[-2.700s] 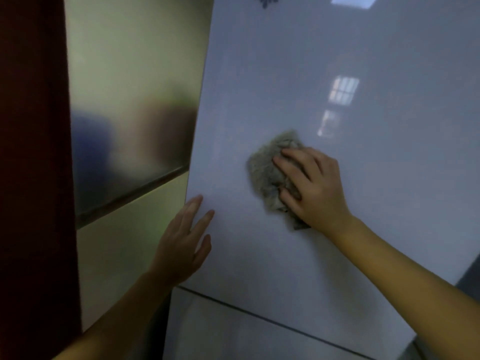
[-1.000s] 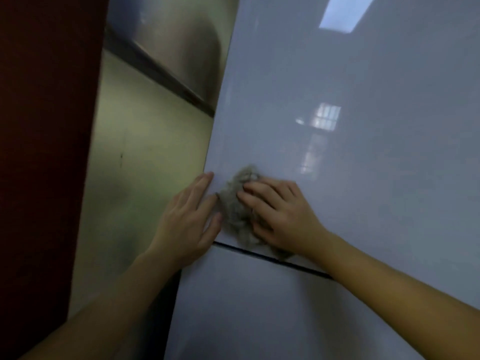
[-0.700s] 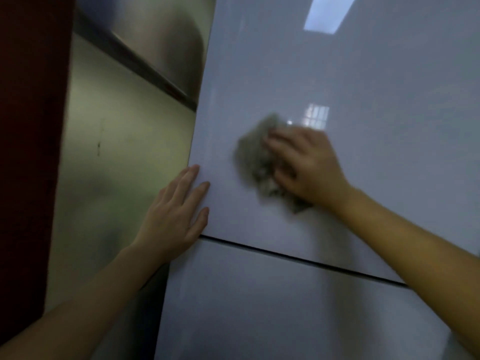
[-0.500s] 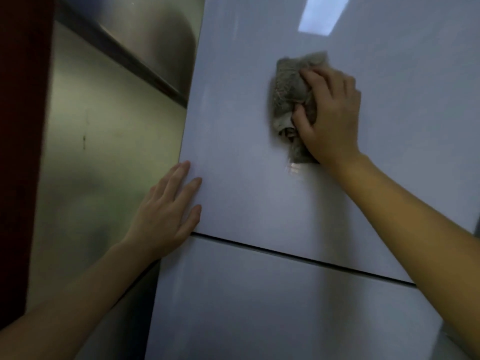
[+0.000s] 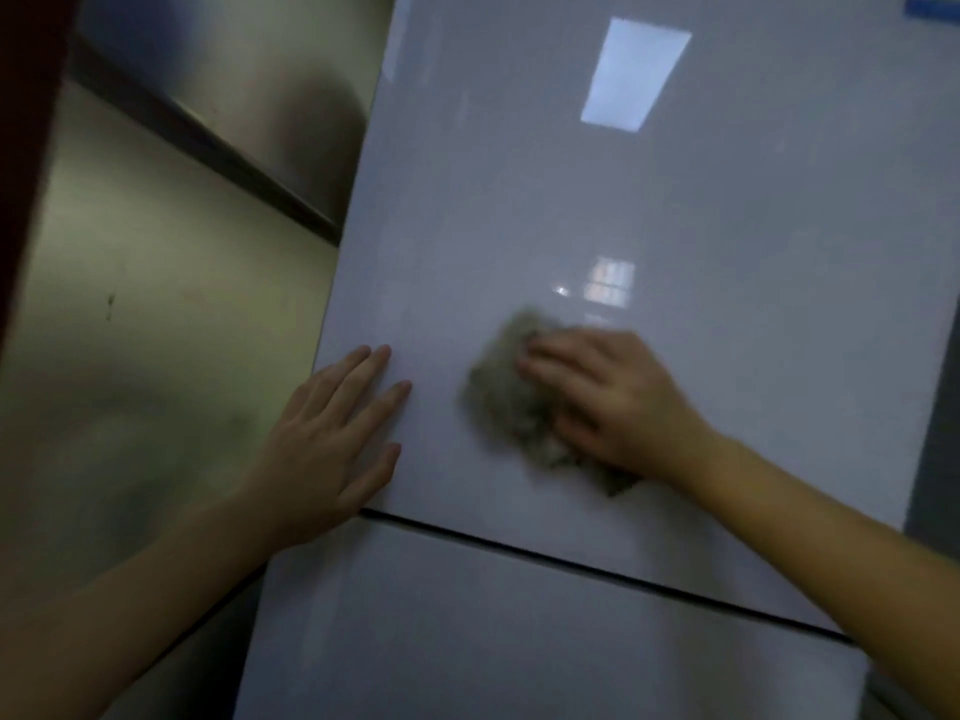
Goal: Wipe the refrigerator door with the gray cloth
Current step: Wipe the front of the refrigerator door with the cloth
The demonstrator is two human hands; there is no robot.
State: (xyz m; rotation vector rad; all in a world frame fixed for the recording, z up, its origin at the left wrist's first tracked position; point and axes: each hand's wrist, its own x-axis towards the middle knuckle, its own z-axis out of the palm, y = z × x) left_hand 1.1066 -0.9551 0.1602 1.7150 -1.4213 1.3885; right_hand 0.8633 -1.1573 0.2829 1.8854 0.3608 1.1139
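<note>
Currently wiping | right hand [image 5: 618, 402] presses bunched gray cloth [image 5: 514, 402] flat on refrigerator door [image 5: 727, 226], fingers curled over it | left hand [image 5: 332, 439] spread open, bracing door edge beside | next: sweep cloth onto unwiped gloss above, keeping pressure.

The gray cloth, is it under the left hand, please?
No, the cloth is pressed to the door by the right hand; the left hand lies flat, bare.

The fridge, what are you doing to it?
A person is wiping the glossy refrigerator door. The right hand presses a bunched gray cloth flat against the upper door, just above the dark seam. The left hand lies spread open at the door's left edge.
</note>
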